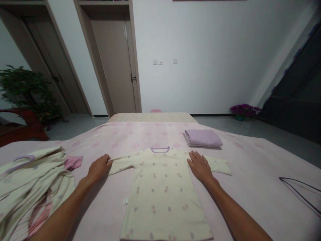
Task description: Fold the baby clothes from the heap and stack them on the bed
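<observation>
A cream long-sleeved child's top (165, 187) with small printed hearts and a purple neckband lies spread on the pink bedspread (100, 214), its neck pointing away from me. At the end of the sleeve on the left, my left hand (99, 166) has its fingers closed on the cuff. My right hand (200, 165) rests flat, fingers stretched out, where the other sleeve meets the body. That sleeve reaches out to the right beyond my hand. A small white label sticks out from the top's left side edge.
Rumpled clothes (32, 187) lie in a pile at the left. A folded purple cloth (203, 138) sits beyond my right hand. A black cord (298, 194) loops at the right edge. Past the bedspread are doors, a wall, a leafy plant (23, 88) and purple flowers (244, 109).
</observation>
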{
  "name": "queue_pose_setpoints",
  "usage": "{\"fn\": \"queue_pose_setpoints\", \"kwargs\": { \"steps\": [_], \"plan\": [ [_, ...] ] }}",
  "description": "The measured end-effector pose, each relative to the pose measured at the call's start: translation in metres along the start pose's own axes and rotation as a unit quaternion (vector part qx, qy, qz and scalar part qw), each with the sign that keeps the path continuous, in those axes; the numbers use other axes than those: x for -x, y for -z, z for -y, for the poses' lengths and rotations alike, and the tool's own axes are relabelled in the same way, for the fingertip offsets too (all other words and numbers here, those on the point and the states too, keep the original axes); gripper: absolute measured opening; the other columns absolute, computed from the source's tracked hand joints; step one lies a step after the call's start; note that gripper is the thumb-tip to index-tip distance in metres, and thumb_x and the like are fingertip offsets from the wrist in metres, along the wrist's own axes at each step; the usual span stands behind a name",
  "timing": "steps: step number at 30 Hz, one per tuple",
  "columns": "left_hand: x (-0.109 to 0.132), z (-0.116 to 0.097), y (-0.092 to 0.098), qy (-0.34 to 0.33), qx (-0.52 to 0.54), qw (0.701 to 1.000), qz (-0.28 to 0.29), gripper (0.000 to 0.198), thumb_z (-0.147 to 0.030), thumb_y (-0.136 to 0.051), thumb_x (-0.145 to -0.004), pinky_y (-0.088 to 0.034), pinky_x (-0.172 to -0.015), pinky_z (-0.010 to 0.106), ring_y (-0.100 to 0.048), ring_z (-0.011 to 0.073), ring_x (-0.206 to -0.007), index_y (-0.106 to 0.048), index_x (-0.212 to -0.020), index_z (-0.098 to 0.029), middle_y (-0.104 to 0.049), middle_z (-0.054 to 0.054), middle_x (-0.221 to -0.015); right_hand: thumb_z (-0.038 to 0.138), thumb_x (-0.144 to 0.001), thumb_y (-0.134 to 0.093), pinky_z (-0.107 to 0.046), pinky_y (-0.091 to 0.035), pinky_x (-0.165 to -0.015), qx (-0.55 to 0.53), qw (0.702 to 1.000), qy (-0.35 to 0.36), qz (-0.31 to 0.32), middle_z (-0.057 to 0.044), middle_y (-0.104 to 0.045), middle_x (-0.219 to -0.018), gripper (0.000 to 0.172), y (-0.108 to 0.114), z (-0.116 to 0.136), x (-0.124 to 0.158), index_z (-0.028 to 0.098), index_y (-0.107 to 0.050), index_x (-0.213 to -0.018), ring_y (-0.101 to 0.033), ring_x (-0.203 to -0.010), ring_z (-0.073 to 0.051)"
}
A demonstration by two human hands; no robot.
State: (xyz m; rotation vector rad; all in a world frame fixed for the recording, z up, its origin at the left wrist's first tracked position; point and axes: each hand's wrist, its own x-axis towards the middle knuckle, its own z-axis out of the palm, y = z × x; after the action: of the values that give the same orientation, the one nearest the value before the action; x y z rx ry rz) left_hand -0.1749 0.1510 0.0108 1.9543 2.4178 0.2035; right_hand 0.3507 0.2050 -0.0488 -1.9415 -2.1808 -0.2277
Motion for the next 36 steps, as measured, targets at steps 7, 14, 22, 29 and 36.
{"fn": "queue_pose_setpoints", "kwargs": {
  "steps": [7, 14, 22, 29, 36],
  "plan": [
    [-0.018, -0.012, 0.015, 0.009, -0.07, 0.996, -0.047, 0.028, -0.024, -0.044, -0.091, -0.038, -0.092, 0.042, -0.062, 0.0302, -0.103, -0.067, -0.105, -0.018, -0.068, 0.015, -0.11, 0.036, -0.101, -0.034, -0.049, -0.021, -0.118, -0.005, 1.0, -0.008, 0.023, -0.013, -0.042, -0.156, 0.051, 0.01, 0.004, -0.001, 0.016, -0.047, -0.147, -0.031, -0.147, -0.028],
    [-0.04, -0.087, 0.0, -0.09, -0.012, 0.995, -0.042, 0.031, -0.024, -0.047, -0.093, -0.038, -0.099, 0.035, -0.059, 0.0249, -0.114, -0.07, -0.114, -0.022, -0.067, 0.011, -0.12, 0.026, -0.101, -0.035, -0.034, -0.04, -0.1, -0.039, 0.999, 0.01, 0.027, -0.012, -0.065, -0.129, 0.04, 0.052, 0.029, -0.043, 0.018, -0.065, -0.126, -0.057, -0.119, -0.025],
    [-0.05, -0.155, -0.038, -0.074, 0.029, 0.996, -0.05, 0.032, -0.04, -0.056, -0.091, -0.043, -0.089, 0.034, -0.06, 0.026, -0.109, -0.068, -0.113, -0.02, -0.066, 0.012, -0.117, 0.031, -0.094, -0.056, -0.031, -0.044, -0.079, -0.033, 0.998, 0.021, 0.056, -0.011, -0.066, -0.111, 0.02, 0.035, 0.06, -0.083, 0.019, -0.07, -0.103, -0.06, -0.104, -0.024],
    [-0.059, -0.155, -0.042, -0.056, 0.035, 0.994, -0.091, 0.027, -0.033, -0.048, -0.094, -0.042, -0.097, 0.043, -0.061, 0.0297, -0.109, -0.067, -0.105, -0.016, -0.067, 0.014, -0.109, 0.031, -0.098, -0.052, -0.031, -0.042, -0.082, -0.045, 0.998, 0.003, 0.033, -0.009, -0.066, -0.111, 0.019, 0.026, 0.057, -0.095, 0.02, -0.066, -0.105, -0.057, -0.105, -0.022],
    [-0.043, -0.19, -0.059, -0.221, 0.08, 0.965, -0.115, 0.044, -0.025, -0.043, -0.098, -0.03, -0.118, 0.048, -0.031, 0.0303, -0.147, -0.049, -0.14, -0.013, -0.04, 0.02, -0.155, 0.027, -0.1, -0.042, -0.043, -0.025, -0.116, -0.057, 0.992, 0.114, 0.001, -0.015, -0.048, -0.149, 0.042, 0.025, 0.093, -0.074, 0.015, -0.052, -0.139, -0.035, -0.142, -0.028]
  ]
}}
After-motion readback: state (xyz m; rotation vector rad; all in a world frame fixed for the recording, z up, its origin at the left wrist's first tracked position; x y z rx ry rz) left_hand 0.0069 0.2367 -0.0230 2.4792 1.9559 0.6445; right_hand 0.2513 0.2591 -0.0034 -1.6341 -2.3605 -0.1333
